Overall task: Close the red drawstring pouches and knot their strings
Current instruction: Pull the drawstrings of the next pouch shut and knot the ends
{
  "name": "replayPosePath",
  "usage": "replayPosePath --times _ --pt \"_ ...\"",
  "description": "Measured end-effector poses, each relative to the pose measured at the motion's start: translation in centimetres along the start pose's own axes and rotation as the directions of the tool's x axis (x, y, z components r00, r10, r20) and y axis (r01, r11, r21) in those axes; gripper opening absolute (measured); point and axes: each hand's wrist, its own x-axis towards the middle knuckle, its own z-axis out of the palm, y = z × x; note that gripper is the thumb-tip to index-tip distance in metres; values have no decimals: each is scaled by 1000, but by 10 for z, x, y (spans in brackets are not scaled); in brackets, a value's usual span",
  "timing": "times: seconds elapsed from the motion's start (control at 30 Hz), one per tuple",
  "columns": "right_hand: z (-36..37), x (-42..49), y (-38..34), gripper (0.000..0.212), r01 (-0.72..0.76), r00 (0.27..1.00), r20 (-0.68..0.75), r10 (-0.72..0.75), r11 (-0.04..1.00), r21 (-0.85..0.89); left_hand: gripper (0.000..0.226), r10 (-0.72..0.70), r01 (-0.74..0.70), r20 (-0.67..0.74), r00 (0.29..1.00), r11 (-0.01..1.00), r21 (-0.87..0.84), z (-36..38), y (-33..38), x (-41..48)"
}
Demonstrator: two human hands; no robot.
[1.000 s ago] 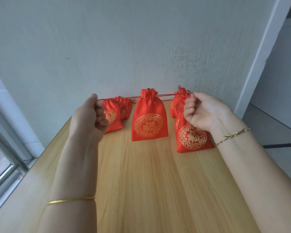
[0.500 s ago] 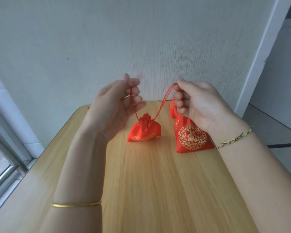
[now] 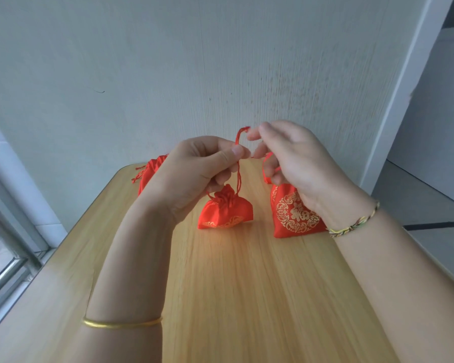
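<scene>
In the head view, the left hand is pinching the red strings between thumb and forefinger, just above the middle pouch. This pouch is sitting on the wooden table, its mouth gathered closed, so its contents are hidden. The right hand is curling its fingers on the string loop, though the exact grip is hard to see. Behind it a second pouch is lying closed. More pouches are lying behind the left hand.
</scene>
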Motion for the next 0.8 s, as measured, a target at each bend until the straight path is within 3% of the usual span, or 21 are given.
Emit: replayPosePath --times 0.07,0.17,0.37,0.43,0.57,0.63,0.7,0.8 --pt "2 -1 4 26 -58 994 92 61 998 -33 13 7 -7 0 1000 1000 -26 0 0 0" --pt "6 -2 5 26 -134 968 223 118 989 55 19 9 -9 10 1000 999 -36 -1 0 0" --pt "-1 1 0 27 -122 973 209 95 986 117 10 20 -25 -55 998 996 -89 -3 0 1" --pt "-8 0 -5 27 -123 948 311 66 978 166 11 20 -32 -98 995 992 -122 -3 0 2" --pt "-11 -7 -10 27 -71 861 496 109 993 -96 9 25 -37 -82 996 987 -159 -2 2 2" --pt "-9 -7 -9 27 -45 898 415 147 968 -245 9 30 -38 -52 998 989 -140 -2 3 1" --pt "-7 -2 -3 26 -24 967 237 97 956 -293 11 45 -47 -23 999 995 -92 -3 5 0" --pt "0 2 6 25 -5 993 114 18 994 -111 17 124 -126 36 992 989 75 -2 7 -2"
